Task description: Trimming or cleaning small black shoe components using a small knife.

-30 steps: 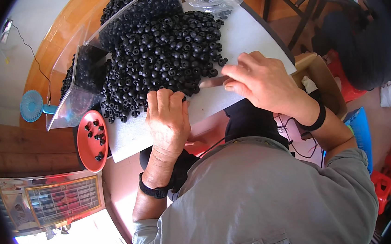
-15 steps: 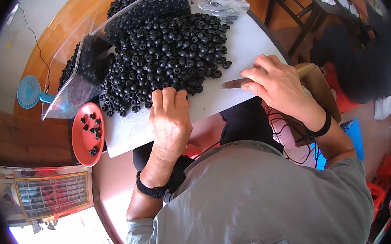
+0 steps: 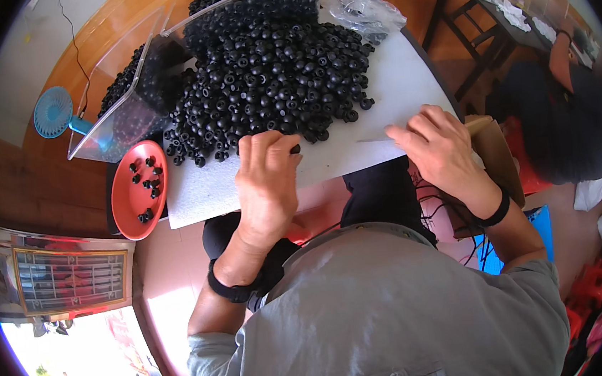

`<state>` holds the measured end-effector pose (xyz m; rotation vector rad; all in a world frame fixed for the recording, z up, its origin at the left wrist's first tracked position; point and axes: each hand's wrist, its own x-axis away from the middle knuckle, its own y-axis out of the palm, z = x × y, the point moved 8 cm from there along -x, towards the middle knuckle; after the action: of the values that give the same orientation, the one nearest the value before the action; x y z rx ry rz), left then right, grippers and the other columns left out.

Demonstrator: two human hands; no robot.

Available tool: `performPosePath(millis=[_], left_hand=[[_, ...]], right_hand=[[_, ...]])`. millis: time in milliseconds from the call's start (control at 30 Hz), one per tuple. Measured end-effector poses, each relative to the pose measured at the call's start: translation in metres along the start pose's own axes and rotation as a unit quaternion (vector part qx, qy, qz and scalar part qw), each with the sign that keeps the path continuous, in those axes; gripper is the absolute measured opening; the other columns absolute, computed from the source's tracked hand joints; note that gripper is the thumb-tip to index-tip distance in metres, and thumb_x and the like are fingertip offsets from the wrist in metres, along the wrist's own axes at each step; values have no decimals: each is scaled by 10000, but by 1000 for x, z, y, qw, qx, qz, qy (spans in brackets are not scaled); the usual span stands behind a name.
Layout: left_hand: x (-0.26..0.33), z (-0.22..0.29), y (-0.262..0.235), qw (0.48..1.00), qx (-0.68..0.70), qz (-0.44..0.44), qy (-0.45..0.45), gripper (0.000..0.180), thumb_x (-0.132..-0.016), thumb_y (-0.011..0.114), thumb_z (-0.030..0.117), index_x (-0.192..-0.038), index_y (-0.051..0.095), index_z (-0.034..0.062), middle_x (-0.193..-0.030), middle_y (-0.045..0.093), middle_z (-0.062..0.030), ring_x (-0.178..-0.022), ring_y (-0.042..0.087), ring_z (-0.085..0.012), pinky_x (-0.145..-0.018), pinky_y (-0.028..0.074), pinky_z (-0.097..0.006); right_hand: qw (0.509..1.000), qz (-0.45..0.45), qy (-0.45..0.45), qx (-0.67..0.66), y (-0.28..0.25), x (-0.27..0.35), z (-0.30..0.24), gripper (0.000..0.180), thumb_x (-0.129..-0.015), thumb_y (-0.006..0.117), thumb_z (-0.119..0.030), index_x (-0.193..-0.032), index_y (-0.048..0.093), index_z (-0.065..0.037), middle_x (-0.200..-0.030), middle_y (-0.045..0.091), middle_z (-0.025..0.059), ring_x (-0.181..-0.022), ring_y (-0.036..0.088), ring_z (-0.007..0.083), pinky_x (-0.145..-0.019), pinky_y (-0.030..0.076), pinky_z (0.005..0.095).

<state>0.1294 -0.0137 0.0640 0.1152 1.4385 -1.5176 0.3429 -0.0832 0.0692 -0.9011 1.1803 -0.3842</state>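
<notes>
A big heap of small black round parts (image 3: 270, 76) lies on a white tabletop (image 3: 392, 87). My left hand (image 3: 266, 184) rests at the heap's near edge with its fingers curled, pinching one black part (image 3: 295, 148) at the fingertips. My right hand (image 3: 441, 151) sits at the table's near right edge, closed on a thin flat blade-like tool (image 3: 375, 138) that points left along the tabletop. The two hands are apart, with bare white surface between them.
A red oval tray (image 3: 130, 203) with several black parts lies left of my left hand. A clear plastic bin (image 3: 115, 111) leans into the heap, with a small blue fan (image 3: 54, 113) beside it. A clear bag (image 3: 364, 3) lies at the back, and a cardboard box (image 3: 494, 149) and another person (image 3: 558, 94) are to the right.
My right hand with the thin tool has drawn back toward the table's near right edge. My left hand stays at the heap's near edge, its fingers curling on a part.
</notes>
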Motion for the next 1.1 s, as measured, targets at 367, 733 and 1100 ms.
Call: performPosePath(millis=[367,733,1100], left_hand=[[0,-50,-38,893,325,-191,-245,214,-977,578,9,-1163,685,2,-980,585,-12,-829,547,-64,-652,458,-203],[41,-52,13,699,635,-11,-327,254,-1013,566,27,-1240,656,-46,-999,662,-107,-795,588,-140,-697,504,-272],[38,-43,17,670,669,-4,-321,289,-1002,580,15,-1277,649,-43,-1035,660,-113,-846,617,-173,-723,522,-294]], right_hand=[[941,54,99,-318,13,-32,-11,81,-858,719,-63,-925,683,-36,-768,686,89,-650,654,244,-594,496,354],[882,23,226,-413,50,-39,-32,292,-904,764,-292,-807,639,-47,-576,557,73,-486,526,177,-486,405,315],[907,4,198,-372,50,-48,-39,351,-879,771,-343,-736,597,-74,-544,511,67,-468,510,241,-462,369,363]])
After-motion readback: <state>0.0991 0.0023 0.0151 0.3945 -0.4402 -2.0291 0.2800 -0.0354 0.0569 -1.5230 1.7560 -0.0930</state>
